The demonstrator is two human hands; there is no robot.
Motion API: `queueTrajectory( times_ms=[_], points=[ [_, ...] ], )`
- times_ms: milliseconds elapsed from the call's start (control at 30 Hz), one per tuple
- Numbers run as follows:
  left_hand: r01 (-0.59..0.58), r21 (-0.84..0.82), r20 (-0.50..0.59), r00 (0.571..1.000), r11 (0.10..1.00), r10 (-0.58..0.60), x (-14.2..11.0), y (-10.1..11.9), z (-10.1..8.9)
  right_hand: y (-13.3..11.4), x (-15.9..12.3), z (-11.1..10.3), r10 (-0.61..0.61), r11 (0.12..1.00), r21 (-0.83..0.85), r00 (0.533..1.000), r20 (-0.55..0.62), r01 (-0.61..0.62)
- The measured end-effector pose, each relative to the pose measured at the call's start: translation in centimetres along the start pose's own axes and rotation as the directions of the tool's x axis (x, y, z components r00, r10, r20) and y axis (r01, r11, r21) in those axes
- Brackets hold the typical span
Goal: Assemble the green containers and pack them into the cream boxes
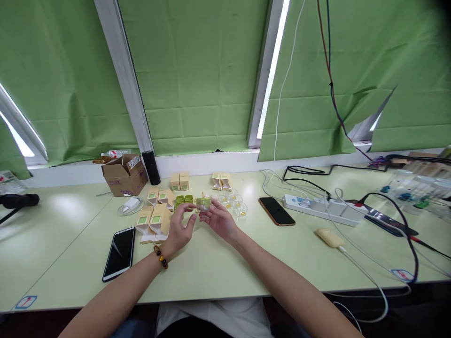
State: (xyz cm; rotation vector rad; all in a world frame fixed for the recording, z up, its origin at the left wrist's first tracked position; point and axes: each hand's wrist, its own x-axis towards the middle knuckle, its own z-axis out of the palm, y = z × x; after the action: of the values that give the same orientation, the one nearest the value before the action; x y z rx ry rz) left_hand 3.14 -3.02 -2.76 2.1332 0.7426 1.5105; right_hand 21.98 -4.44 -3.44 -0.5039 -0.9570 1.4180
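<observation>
Holds a small green-tinted container (pixel 203 203) in the fingers of the half-open right hand (pixel 222 222), ahead at twelve o'clock. Curves the half-open left hand (pixel 180 230) at its eight o'clock; cannot tell whether touching. Has clear boxes (pixel 240 209) at its three o'clock, green boxes (pixel 179 200) at nine and a white-edged phone (pixel 119 253) at eight.

Green blinds (pixel 197 75) over slanted windows

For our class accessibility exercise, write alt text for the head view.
Two bare hands, left and right, hold a small greenish container above a pale table, among small cartons, phones and cables.
</observation>
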Motion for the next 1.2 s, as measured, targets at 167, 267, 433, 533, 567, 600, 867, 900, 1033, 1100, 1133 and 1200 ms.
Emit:
queueTrajectory(
  times_ms=[167,267,433,533,567,600,867,900,1033,1100,1133,1200],
  points=[
    [0.16,-0.034,0.051,0.986,0.987,-0.158,0.2,-1.5,0.2,1.2,0.5,-0.3,-0.171,0.914,-0.385,0.981,-0.086,0.126],
    [0.21,-0.051,0.078,0.975,0.976,-0.206,0.3,-1.9,0.5,2.0,0.5,-0.4,-0.279,0.773,-0.616,0.954,-0.11,0.155],
    [0.289,-0.119,0.062,0.957,0.95,-0.283,0.6,-1.8,0.7,1.9,-0.2,-0.1,-0.338,0.579,-0.781,0.941,0.033,0.235],
    [0.288,-0.117,0.054,0.957,0.95,-0.284,0.7,-1.7,0.4,0.5,-0.5,-0.1,-0.344,0.431,-0.868,0.934,0.097,0.248],
    [0.283,-0.096,0.062,0.959,0.954,-0.278,0.7,-1.6,0.3,-0.1,-0.4,-0.3,-0.363,0.368,-0.893,0.924,0.118,0.258],
    [0.275,-0.066,0.077,0.96,0.959,-0.27,0.7,-1.6,0.2,-0.7,-0.3,-0.4,-0.395,0.308,-0.914,0.909,0.129,0.263],
    [0.173,0.105,0.364,0.91,0.979,-0.199,-0.4,-0.5,0.4,-4.6,4.2,-3.6,-0.399,-0.058,-0.995,0.916,-0.048,-0.077],
    [0.158,0.115,0.385,0.903,0.981,-0.19,-0.5,-0.3,0.4,-5.0,5.0,-4.1,-0.334,-0.161,-0.977,0.939,-0.078,-0.139],
    [0.143,0.149,0.427,0.883,0.978,-0.194,-0.5,0.0,0.5,-6.3,8.1,-5.8,-0.169,-0.349,-0.92,0.978,-0.125,-0.178],
    [0.154,0.16,0.437,0.875,0.975,-0.21,-0.4,0.2,0.5,-6.4,9.4,-6.3,-0.102,-0.39,-0.906,0.986,-0.133,-0.163],
    [0.154,0.165,0.442,0.871,0.974,-0.213,-0.4,0.2,0.5,-6.4,10.0,-6.4,-0.072,-0.408,-0.899,0.987,-0.14,-0.158],
    [0.138,0.169,0.453,0.868,0.976,-0.202,-0.3,0.3,0.4,-6.0,11.0,-6.5,-0.019,-0.438,-0.886,0.987,-0.158,-0.15]
  ],
)
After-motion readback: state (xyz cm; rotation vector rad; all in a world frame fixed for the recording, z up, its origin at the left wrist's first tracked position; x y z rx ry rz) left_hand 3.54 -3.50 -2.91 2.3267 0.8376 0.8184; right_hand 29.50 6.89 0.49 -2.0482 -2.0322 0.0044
